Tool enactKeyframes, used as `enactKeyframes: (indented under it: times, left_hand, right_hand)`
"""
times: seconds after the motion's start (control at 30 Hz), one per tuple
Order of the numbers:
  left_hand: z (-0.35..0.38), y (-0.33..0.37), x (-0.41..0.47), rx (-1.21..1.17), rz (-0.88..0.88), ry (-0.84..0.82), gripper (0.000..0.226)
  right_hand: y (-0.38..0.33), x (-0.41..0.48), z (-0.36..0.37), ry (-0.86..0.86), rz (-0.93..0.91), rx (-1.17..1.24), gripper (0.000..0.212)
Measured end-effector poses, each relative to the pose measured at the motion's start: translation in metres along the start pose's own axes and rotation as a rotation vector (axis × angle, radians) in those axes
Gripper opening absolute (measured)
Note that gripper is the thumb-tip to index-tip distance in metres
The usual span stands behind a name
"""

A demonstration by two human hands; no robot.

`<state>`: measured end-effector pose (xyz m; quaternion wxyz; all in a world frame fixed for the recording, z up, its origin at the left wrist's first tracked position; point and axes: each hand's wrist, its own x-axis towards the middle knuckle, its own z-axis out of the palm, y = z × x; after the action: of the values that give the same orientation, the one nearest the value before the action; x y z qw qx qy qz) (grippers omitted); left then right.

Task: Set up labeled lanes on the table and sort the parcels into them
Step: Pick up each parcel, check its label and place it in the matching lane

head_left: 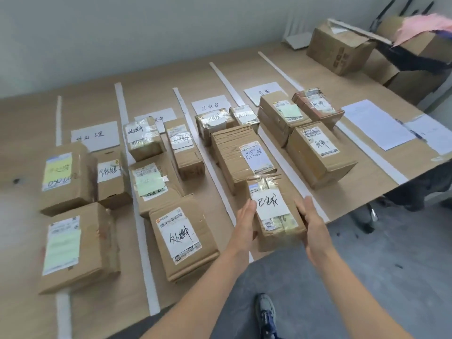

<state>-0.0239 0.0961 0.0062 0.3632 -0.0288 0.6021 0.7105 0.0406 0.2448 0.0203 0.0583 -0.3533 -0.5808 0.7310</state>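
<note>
While both hands press on it, the small brown cardboard parcel with the white handwritten label (pixel 274 211) hangs at lower centre-right, half over the near edge of the tan bench (pixel 24 143). The left hand (pixel 245 222) and right hand (pixel 313 223) sit apart, fingers straight along its two sides, squeezing it between them. Best move, I'd say: push it up-frame, square, to just below the ribbed brown parcel (pixel 241 157) with the matching writing, staying between the white paper strips (pixel 215 177). Hard to read: the parcel's underside and both palms are hidden, boxes cover part of the white label sheet (pixel 168 115) left of centre, and a pink blur (pixel 415 28) smears the upper right.
</note>
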Motion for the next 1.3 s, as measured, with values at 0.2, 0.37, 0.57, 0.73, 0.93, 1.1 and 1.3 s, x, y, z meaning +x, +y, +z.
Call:
enactKeyframes:
  times: [0.2, 0.37, 0.57, 0.73, 0.93, 1.1, 1.3]
  left_hand:
    - [0.037, -0.014, 0.012, -0.05, -0.062, 0.124, 0.05]
    - [0.049, -0.027, 0.021, -0.09, -0.084, 0.227, 0.049]
    - [0.05, -0.023, 0.03, -0.146, -0.131, 0.286, 0.038]
    - [0.048, -0.031, 0.037, -0.15, -0.138, 0.293, 0.038]
    - [0.044, -0.025, 0.036, -0.105, -0.12, 0.323, 0.034]
    - [0.037, 0.021, 0.018, -0.123, 0.005, 0.341, 0.056]
    - [0.007, 0.078, -0.017, -0.129, 0.229, 0.413, 0.084]
  right_hand:
    - [0.007, 0.041, -0.033, -0.184, 0.07, -0.057, 0.085]
    - [0.013, 0.064, -0.042, -0.276, 0.12, -0.114, 0.069]
    - [0.014, 0.077, -0.04, -0.286, 0.141, -0.161, 0.056]
    - [0.015, 0.078, -0.04, -0.274, 0.126, -0.198, 0.048]
    - [0.009, 0.081, -0.036, -0.271, 0.074, -0.2, 0.043]
    - [-0.027, 0.085, -0.025, -0.235, -0.083, -0.137, 0.042]
    - [-0.07, 0.069, 0.032, -0.349, -0.215, -0.116, 0.041]
